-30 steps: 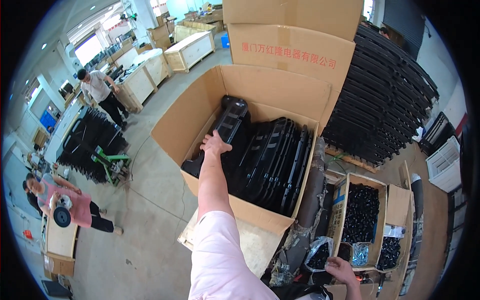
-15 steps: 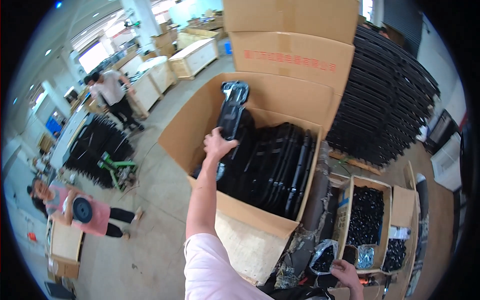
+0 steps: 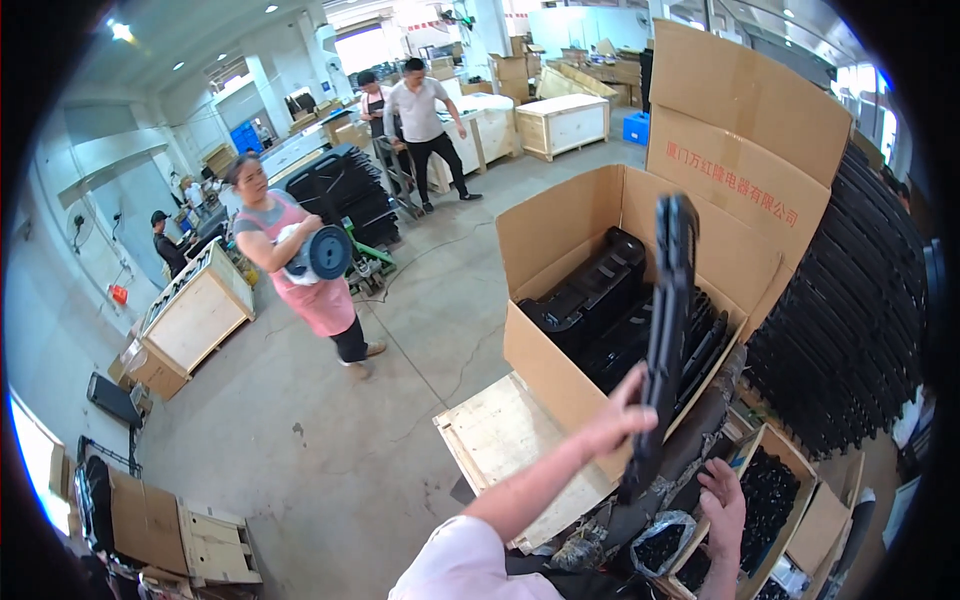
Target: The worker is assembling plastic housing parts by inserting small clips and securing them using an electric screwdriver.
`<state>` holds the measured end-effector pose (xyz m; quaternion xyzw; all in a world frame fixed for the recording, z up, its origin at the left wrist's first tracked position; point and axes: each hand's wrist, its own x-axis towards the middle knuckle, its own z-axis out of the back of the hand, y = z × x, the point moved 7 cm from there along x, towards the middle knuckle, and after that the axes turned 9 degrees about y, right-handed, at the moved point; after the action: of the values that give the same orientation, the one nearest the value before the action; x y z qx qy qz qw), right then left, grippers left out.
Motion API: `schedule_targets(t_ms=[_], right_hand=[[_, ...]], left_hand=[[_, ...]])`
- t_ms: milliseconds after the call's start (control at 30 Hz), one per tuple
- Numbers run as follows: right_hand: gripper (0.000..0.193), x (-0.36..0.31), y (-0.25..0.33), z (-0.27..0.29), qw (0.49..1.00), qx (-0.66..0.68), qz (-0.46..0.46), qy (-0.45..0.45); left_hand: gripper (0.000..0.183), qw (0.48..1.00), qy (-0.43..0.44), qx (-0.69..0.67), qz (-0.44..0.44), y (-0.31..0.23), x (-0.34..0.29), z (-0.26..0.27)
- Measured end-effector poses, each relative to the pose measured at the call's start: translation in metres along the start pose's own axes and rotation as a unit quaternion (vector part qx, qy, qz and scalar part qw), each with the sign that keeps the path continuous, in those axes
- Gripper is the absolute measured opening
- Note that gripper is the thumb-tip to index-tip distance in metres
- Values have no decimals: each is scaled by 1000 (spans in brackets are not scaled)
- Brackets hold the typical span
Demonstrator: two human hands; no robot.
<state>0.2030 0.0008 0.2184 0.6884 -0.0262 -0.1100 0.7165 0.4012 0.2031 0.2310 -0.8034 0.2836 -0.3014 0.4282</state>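
Note:
A long black moulded plastic part [image 3: 668, 320] stands on end, edge toward me, gripped near its lower half by my left hand [image 3: 615, 412]. It is above the near right side of a large open cardboard box [image 3: 555, 345]. More black plastic parts [image 3: 585, 290] of similar look lie inside that box, some stacked on edge at its right. My right hand [image 3: 725, 505], fingers bent and apart with nothing in them, is just right of the part's lower end. Beneath it are a clear bag [image 3: 662, 542] and a wooden bin of small black pieces [image 3: 768, 490].
Left of the box's near side is a wooden crate top [image 3: 510, 425]. Tall stacks of black slatted parts [image 3: 840, 330] rise at the right. A person in a pink apron [image 3: 310, 290] stands at left with a dark blue round reel [image 3: 330, 252]; others are farther back.
My left hand has brought the black part out of the box and toward the right, turning it edge-on. My right hand has risen from the bag toward it. The view has swung left.

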Motion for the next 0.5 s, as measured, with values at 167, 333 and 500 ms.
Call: schedule_targets(t_ms=[167,333,500], right_hand=[[116,-21,-1,-4,990,118,37,73],[120,-70,-25,50,987,145,22,63],[122,-123,-22,118,987,142,32,72]], left_hand=[[100,999,33,8,19,95,-64,-117],[97,993,57,-38,99,180,-89,-208],[94,984,81,-61,147,233,-88,-285]])
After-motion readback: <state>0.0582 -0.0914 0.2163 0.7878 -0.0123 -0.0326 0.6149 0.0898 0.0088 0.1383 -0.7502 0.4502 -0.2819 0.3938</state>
